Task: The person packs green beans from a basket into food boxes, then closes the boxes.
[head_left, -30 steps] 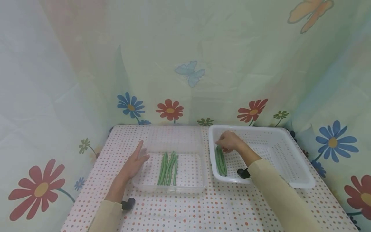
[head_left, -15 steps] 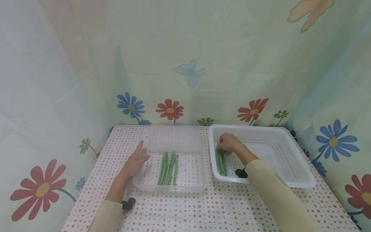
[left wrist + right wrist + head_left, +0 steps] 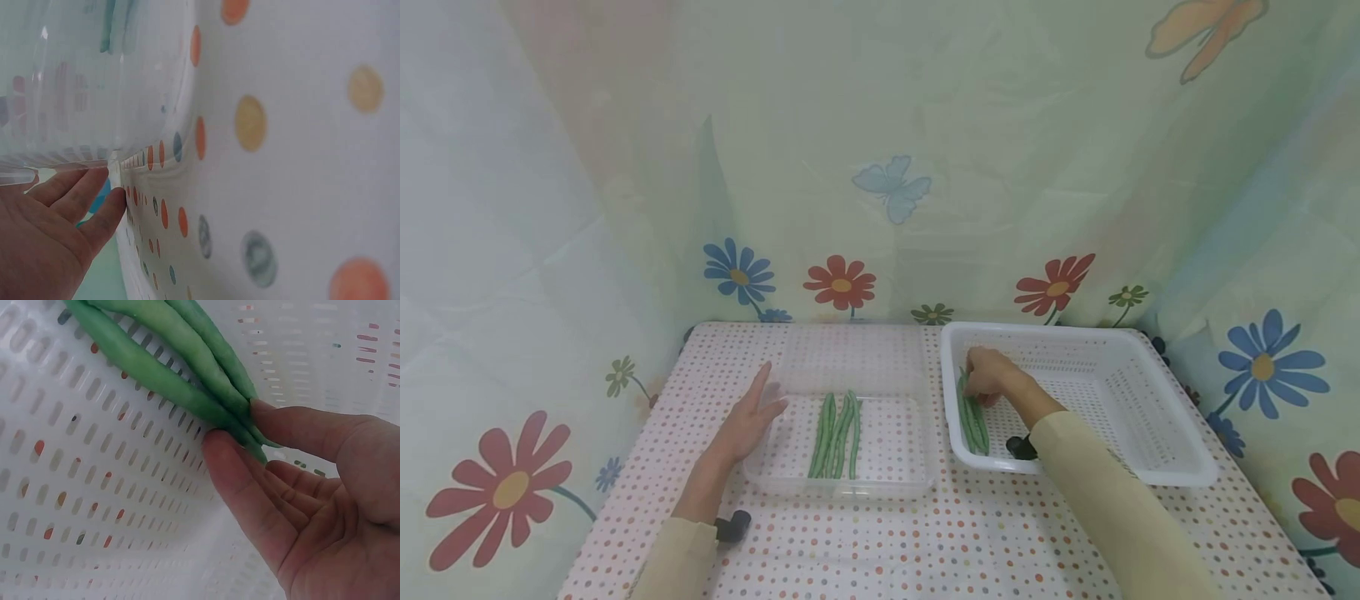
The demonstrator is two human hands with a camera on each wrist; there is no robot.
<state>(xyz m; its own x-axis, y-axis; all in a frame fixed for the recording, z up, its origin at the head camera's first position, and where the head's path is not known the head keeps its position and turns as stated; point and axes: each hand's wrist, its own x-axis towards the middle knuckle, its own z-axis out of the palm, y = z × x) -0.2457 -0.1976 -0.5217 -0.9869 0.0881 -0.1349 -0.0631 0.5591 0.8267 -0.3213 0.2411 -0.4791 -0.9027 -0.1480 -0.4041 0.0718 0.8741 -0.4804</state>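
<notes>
At the left side of a clear plastic container [image 3: 887,490], my left hand [image 3: 748,427] has its fingers extended. In the left wrist view, the fingertips of that hand [image 3: 53,228] are up against the container's outer edge. Several green beans [image 3: 838,437] lie lengthwise inside it. My right hand [image 3: 995,375] reaches into a white perforated basket [image 3: 1180,433]. There its thumb and index finger [image 3: 222,456] pinch the narrow ends of green beans [image 3: 150,372] lying along the basket's left wall. The right hand partly covers those beans in the head view.
Behind the container lies its clear lid [image 3: 853,358], folded back flat on the dotted tablecloth [image 3: 880,550]. The basket's right part shows bare mesh. A printed curtain [image 3: 775,125] closes off the back and sides. A small black wrist camera [image 3: 733,527] is strapped to the left wrist.
Within the basket, my right hand has shifted slightly toward me, and a bean's far end now shows beyond its fingers. My left hand and the container have stayed put.
</notes>
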